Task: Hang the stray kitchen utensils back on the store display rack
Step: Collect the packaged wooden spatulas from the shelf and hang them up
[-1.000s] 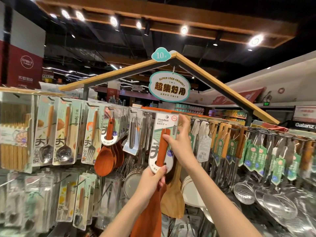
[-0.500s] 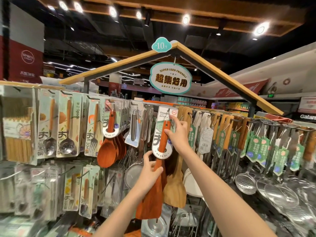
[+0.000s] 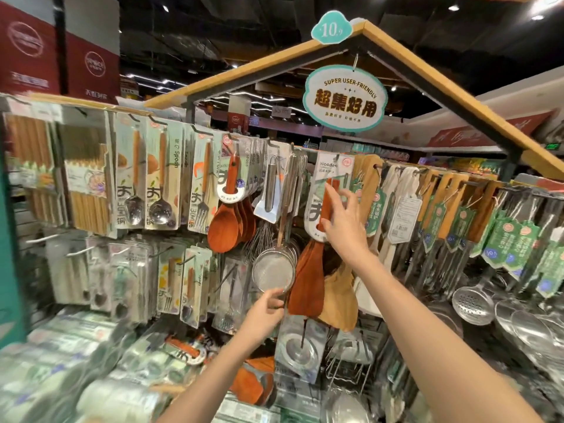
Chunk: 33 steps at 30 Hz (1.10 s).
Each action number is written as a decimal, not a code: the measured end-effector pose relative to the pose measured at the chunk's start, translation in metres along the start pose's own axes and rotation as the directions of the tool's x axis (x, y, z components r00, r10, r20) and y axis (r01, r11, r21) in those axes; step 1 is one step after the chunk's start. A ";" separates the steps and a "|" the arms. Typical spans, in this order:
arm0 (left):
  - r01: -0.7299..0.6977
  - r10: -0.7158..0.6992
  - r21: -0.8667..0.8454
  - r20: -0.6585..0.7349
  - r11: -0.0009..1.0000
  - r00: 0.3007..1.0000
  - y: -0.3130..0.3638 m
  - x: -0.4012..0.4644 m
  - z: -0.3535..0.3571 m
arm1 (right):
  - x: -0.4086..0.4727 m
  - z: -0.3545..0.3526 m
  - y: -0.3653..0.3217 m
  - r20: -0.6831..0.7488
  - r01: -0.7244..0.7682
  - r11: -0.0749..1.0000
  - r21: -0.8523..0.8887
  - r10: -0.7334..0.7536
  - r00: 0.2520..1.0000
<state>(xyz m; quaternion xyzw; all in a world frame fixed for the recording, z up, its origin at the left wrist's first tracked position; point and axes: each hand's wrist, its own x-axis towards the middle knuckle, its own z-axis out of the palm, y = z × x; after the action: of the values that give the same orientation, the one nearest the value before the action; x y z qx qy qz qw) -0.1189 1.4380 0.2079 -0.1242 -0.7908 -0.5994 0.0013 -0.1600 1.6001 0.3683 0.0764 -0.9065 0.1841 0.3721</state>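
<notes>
Above me an oval sign hangs from the peak of a wooden roof frame, and a teal price tag reading 10.9 sits at the very top. Behind it I see a dark ceiling with small spotlights. Far left, red wall panels carry white round logos. Off to my right a red banner slopes under a pale ledge.
</notes>
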 end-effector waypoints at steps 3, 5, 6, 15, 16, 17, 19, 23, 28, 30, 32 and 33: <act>0.017 -0.016 0.082 -0.017 0.996 1.000 -0.027 -0.018 -0.008 | -0.021 0.018 0.002 0.101 0.097 0.983 -0.154 -0.082 0.991; 0.032 -0.029 0.124 -0.023 0.992 0.999 -0.051 -0.035 -0.017 | -0.048 0.037 0.006 0.142 0.067 0.992 -0.110 -0.051 0.989; 0.046 -0.042 0.141 -0.030 0.989 0.999 -0.064 -0.045 -0.022 | -0.064 0.048 0.008 0.160 0.057 0.995 -0.087 -0.042 0.986; 0.090 -0.074 0.418 -0.054 0.904 0.996 -0.158 -0.093 -0.084 | -0.194 0.140 -0.018 0.442 0.044 0.984 -0.172 0.037 0.896; 0.084 -0.080 0.426 -0.028 0.901 0.996 -0.168 -0.092 -0.092 | -0.203 0.149 -0.024 0.456 0.011 0.986 -0.164 0.066 0.888; 0.086 -0.094 0.432 -0.003 0.898 0.996 -0.178 -0.091 -0.101 | -0.210 0.157 -0.032 0.456 -0.049 0.990 -0.133 0.105 0.884; 0.079 -0.101 0.453 0.024 0.888 0.995 -0.196 -0.085 -0.120 | -0.218 0.171 -0.046 0.412 -0.192 0.979 -0.068 0.203 0.888; 0.071 -0.110 0.499 0.049 0.864 0.993 -0.237 -0.079 -0.149 | -0.240 0.200 -0.064 0.357 -0.325 0.945 -0.040 0.318 0.878; 0.073 -0.130 0.540 0.068 0.838 0.989 -0.275 -0.074 -0.167 | -0.273 0.239 -0.074 0.464 -0.261 0.954 -0.147 0.299 0.833; 0.051 -0.109 0.549 0.072 0.834 0.991 -0.287 -0.065 -0.171 | -0.278 0.257 -0.074 0.481 -0.283 0.949 -0.143 0.316 0.818; 0.050 -0.102 0.555 0.063 0.830 0.993 -0.298 -0.057 -0.174 | -0.283 0.278 -0.071 0.510 -0.302 0.943 -0.136 0.328 0.795; 0.052 -0.102 0.560 0.059 0.827 0.993 -0.304 -0.054 -0.176 | -0.286 0.289 -0.069 0.533 -0.313 0.942 -0.126 0.330 0.779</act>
<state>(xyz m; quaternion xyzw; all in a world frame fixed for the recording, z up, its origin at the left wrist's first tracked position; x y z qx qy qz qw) -0.1524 1.1846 -0.0394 -0.1122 -0.9347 -0.3367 -0.0210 -0.1247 1.4240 -0.0030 -0.0355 -0.9769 0.2015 0.0623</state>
